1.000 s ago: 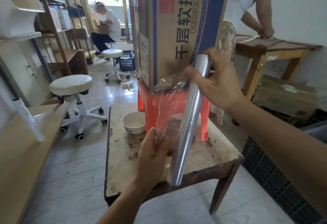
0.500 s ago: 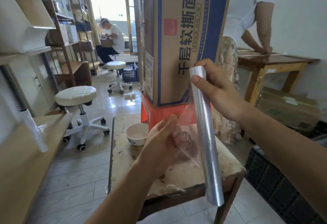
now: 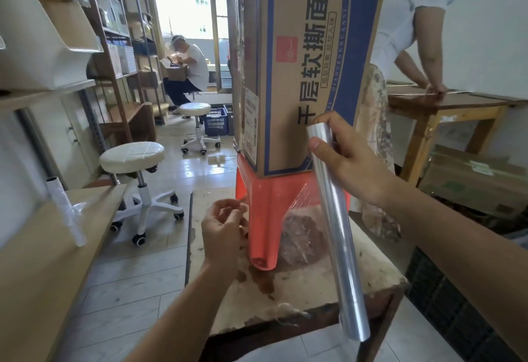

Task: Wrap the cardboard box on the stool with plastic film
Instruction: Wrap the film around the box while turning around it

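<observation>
A tall cardboard box (image 3: 303, 47) with blue stripes and printed characters stands upright on a red plastic stool (image 3: 265, 204). The stool rests on a worn low table (image 3: 300, 281). My right hand (image 3: 343, 159) grips the upper end of a long roll of plastic film (image 3: 337, 230), held nearly upright in front of the stool's right side. A stretch of film (image 3: 303, 236) runs from the roll to the left across the stool's leg. My left hand (image 3: 223, 227) pinches the film's loose end beside the stool's left leg.
A wooden bench (image 3: 43, 247) at the left carries a second film roll (image 3: 65, 213). White wheeled stools (image 3: 134, 159) stand on the tiled floor. One person (image 3: 188, 70) sits at the back. Another person (image 3: 400, 36) leans on a wooden table (image 3: 445, 104) at the right.
My view has risen. The roll swung from leaning left to nearly upright at the right. My left hand moved left to the stool's left leg, stretching film across the stool.
</observation>
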`<action>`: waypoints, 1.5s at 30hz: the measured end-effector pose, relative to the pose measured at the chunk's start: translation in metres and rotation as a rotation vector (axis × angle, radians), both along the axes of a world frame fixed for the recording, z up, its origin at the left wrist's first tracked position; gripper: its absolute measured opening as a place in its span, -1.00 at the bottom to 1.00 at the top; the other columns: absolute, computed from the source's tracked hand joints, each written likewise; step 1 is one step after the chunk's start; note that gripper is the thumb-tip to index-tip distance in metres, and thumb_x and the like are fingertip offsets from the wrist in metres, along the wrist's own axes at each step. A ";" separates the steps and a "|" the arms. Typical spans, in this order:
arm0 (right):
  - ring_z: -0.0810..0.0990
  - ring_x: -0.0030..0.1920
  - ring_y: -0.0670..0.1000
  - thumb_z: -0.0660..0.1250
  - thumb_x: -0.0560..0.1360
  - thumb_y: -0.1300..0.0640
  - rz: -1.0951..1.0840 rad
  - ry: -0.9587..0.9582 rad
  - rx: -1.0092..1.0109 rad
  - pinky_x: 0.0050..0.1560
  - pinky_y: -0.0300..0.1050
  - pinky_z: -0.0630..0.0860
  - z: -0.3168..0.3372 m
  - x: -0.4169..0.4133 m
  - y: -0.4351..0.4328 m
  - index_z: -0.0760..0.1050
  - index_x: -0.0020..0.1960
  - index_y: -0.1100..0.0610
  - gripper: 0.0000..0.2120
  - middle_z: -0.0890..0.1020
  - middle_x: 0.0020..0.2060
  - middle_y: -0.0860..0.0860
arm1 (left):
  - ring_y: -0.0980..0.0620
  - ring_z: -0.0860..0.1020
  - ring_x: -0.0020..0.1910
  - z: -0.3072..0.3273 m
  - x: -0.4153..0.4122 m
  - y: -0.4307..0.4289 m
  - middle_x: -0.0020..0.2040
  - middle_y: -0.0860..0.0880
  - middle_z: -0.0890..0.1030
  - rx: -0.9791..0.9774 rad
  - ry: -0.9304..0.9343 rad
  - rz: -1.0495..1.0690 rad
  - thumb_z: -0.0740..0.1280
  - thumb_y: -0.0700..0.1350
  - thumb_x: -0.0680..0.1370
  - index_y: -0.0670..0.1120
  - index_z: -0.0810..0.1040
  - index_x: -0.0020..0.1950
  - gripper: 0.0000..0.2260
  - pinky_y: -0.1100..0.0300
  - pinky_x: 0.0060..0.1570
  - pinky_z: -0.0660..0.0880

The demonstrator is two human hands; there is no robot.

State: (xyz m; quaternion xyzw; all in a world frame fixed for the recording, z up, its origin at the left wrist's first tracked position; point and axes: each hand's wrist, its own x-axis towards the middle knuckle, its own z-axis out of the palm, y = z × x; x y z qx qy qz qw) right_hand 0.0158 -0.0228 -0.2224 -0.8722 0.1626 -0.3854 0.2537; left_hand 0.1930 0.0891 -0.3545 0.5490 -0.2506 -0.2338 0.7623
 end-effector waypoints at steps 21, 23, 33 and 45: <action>0.52 0.01 0.28 0.17 0.64 0.07 0.071 -0.051 0.057 0.13 0.31 0.48 0.006 0.013 -0.003 0.39 0.11 0.09 -0.89 0.53 -0.03 0.25 | 0.05 0.60 -0.28 -0.006 0.043 -0.014 -0.31 -0.04 0.63 0.227 -0.545 -0.242 0.15 0.25 0.43 -0.13 0.61 -0.24 -0.52 0.19 -0.25 0.50; 0.52 0.03 0.27 0.17 0.62 0.04 0.078 -0.052 0.077 0.14 0.23 0.49 0.007 0.019 0.001 0.39 0.12 0.08 -0.86 0.53 -0.01 0.27 | 0.02 0.60 -0.25 -0.003 0.022 0.000 -0.25 -0.17 0.64 0.187 -0.393 -0.502 0.16 0.54 0.33 -0.26 0.60 -0.18 -0.18 0.27 -0.21 0.53; 0.51 -0.07 0.28 0.17 0.67 0.10 0.088 -0.095 0.111 -0.02 0.13 0.53 0.018 0.017 0.014 0.39 0.12 0.11 -0.90 0.51 -0.06 0.32 | -0.19 0.41 -0.31 0.049 -0.041 -0.010 -0.31 -0.22 0.44 -0.181 -0.191 -0.305 0.27 0.03 0.64 -0.24 0.52 -0.22 -0.62 -0.08 -0.18 0.44; 0.63 -0.17 0.20 0.16 0.68 -0.03 0.054 -0.143 -0.183 -0.10 0.07 0.62 0.141 0.015 0.027 0.34 0.24 0.02 -0.81 0.59 -0.17 0.26 | 0.22 0.28 -0.52 0.197 -0.024 -0.019 -0.42 0.01 0.35 -0.485 -0.427 -0.049 0.10 -0.14 0.72 -0.10 0.59 -0.03 -0.71 0.38 -0.50 0.28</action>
